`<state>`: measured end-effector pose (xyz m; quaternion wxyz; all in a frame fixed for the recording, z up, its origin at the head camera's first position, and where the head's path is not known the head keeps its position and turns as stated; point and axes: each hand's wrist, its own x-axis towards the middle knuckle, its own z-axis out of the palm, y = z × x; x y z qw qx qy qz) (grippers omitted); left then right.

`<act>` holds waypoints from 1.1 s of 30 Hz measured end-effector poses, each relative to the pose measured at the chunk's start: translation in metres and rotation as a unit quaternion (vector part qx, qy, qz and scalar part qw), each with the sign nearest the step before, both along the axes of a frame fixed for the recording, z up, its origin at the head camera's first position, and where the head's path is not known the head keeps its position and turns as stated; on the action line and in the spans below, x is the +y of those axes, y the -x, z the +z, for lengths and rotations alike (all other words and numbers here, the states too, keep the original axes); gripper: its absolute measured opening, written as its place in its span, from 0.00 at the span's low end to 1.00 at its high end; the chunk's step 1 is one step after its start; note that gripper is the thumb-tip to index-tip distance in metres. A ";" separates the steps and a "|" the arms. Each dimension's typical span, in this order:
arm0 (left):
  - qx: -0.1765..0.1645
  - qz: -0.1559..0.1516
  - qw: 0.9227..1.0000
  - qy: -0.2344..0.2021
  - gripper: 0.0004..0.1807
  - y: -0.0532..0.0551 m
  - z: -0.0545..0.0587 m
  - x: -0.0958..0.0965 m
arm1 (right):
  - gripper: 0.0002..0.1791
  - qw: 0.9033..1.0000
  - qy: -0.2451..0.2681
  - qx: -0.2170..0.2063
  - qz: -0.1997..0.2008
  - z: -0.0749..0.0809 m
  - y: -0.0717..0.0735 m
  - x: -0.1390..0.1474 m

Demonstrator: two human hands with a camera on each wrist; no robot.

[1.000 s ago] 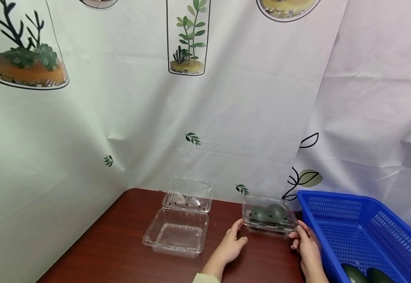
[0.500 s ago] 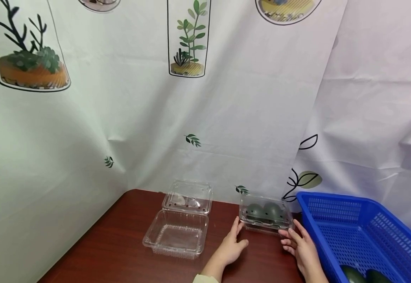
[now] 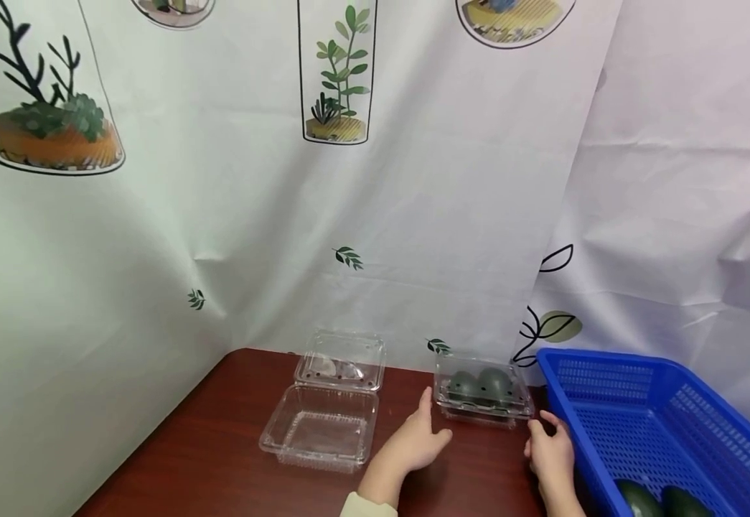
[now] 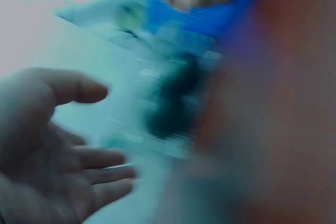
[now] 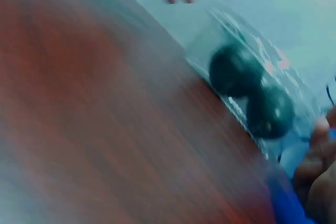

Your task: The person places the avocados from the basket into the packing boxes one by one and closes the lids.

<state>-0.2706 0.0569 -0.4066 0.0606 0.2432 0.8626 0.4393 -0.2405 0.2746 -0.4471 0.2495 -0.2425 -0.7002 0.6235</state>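
Note:
A lidded clear plastic clamshell box (image 3: 452,411) with two dark green avocados (image 3: 494,386) inside stands at the back of the table. My left hand (image 3: 415,439) is in front of its left corner, forefinger pointing forward and thumb out, holding nothing. In the blurred left wrist view the left hand's fingers (image 4: 107,177) are spread and apart from the box. My right hand (image 3: 552,452) is off the box's right front corner beside the blue basket, its fingers loosely bent with nothing between them. The right wrist view shows the avocados (image 5: 236,71) through the clear plastic.
An empty clamshell box (image 3: 326,434) lies to the left with its lid (image 3: 342,352) tipped back. The blue plastic basket (image 3: 601,431) at the right holds more avocados (image 3: 685,501) near its front. A printed cloth (image 3: 413,201) hangs behind the dark red table (image 3: 219,431).
The filled clamshell box has shifted slightly left and back. Both hands have come away from it, the right one drawing back toward me and the left one lifting its forefinger off.

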 end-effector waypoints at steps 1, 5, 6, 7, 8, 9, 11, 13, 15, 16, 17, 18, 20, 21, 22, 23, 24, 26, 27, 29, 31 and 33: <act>0.009 -0.012 1.000 0.019 0.42 -0.004 0.010 -0.004 | 0.28 1.000 -0.022 -0.009 -0.013 0.001 -0.002 -0.003; 0.058 -0.066 0.995 0.038 0.36 -0.018 0.052 -0.033 | 0.28 0.998 -0.055 -0.027 -0.034 0.009 -0.011 -0.016; 0.070 -0.069 0.995 0.025 0.33 -0.020 0.061 -0.045 | 0.27 0.998 -0.057 -0.025 -0.032 0.012 -0.013 -0.020; 0.084 -0.062 0.994 0.009 0.31 -0.022 0.070 -0.057 | 0.26 0.998 -0.052 -0.023 -0.026 0.016 -0.015 -0.024; 0.097 -0.047 0.994 -0.009 0.29 -0.023 0.077 -0.071 | 0.24 0.999 -0.046 -0.019 -0.019 0.021 -0.017 -0.029; 0.114 -0.022 0.993 -0.023 0.28 -0.023 0.083 -0.084 | 0.22 0.999 -0.036 -0.011 -0.011 0.027 -0.019 -0.034; 0.148 0.043 0.987 -0.042 0.25 -0.021 0.090 -0.110 | 0.15 1.000 -0.010 0.017 0.011 0.041 -0.021 -0.043; 0.181 0.114 0.976 -0.031 0.24 -0.016 0.091 -0.134 | 0.10 0.998 0.021 0.058 0.033 0.058 -0.024 -0.050; 0.182 0.178 0.967 -0.001 0.25 -0.008 0.086 -0.156 | 0.07 0.992 0.057 0.102 0.055 0.080 -0.028 -0.052; 0.172 0.203 0.964 0.013 0.26 -0.003 0.082 -0.166 | 0.07 0.987 0.074 0.127 0.066 0.091 -0.030 -0.051; 0.161 0.226 0.960 0.025 0.27 0.001 0.077 -0.176 | 0.07 0.983 0.086 0.148 0.073 0.103 -0.032 -0.049; 0.142 0.248 0.957 0.040 0.29 0.004 0.073 -0.185 | 0.06 0.978 0.101 0.166 0.077 0.116 -0.033 -0.046; 0.103 0.281 0.953 0.054 0.32 0.010 0.063 -0.201 | 0.06 0.969 0.123 0.197 0.085 0.141 -0.034 -0.036; 0.086 0.293 0.951 0.056 0.33 0.012 0.059 -0.207 | 0.06 0.964 0.133 0.212 0.090 0.151 -0.034 -0.029; 0.071 0.299 0.950 0.055 0.34 0.014 0.055 -0.211 | 0.06 0.958 0.144 0.229 0.093 0.161 -0.034 -0.022; 0.057 0.302 0.950 0.056 0.35 0.016 0.050 -0.215 | 0.05 0.954 0.155 0.240 0.094 0.170 -0.033 -0.013; 0.043 0.302 0.951 0.057 0.36 0.018 0.046 -0.217 | 0.05 0.947 0.169 0.254 0.095 0.178 -0.033 -0.005; 0.019 0.299 0.952 0.058 0.38 0.021 0.039 -0.220 | 0.05 0.936 0.193 0.275 0.102 0.190 -0.032 0.016; 0.009 0.294 0.954 0.061 0.38 0.022 0.035 -0.220 | 0.05 0.932 0.203 0.283 0.103 0.195 -0.032 0.026; -0.004 0.284 0.957 0.064 0.38 0.024 0.029 -0.220 | 0.05 0.925 0.220 0.291 0.102 0.201 -0.033 0.049; -0.009 0.274 0.960 0.061 0.38 0.026 0.024 -0.220 | 0.05 0.926 0.222 0.287 0.099 0.203 -0.036 0.073; -0.016 0.261 0.964 0.056 0.36 0.027 0.019 -0.219 | 0.05 0.939 0.200 0.267 0.078 0.201 -0.040 0.093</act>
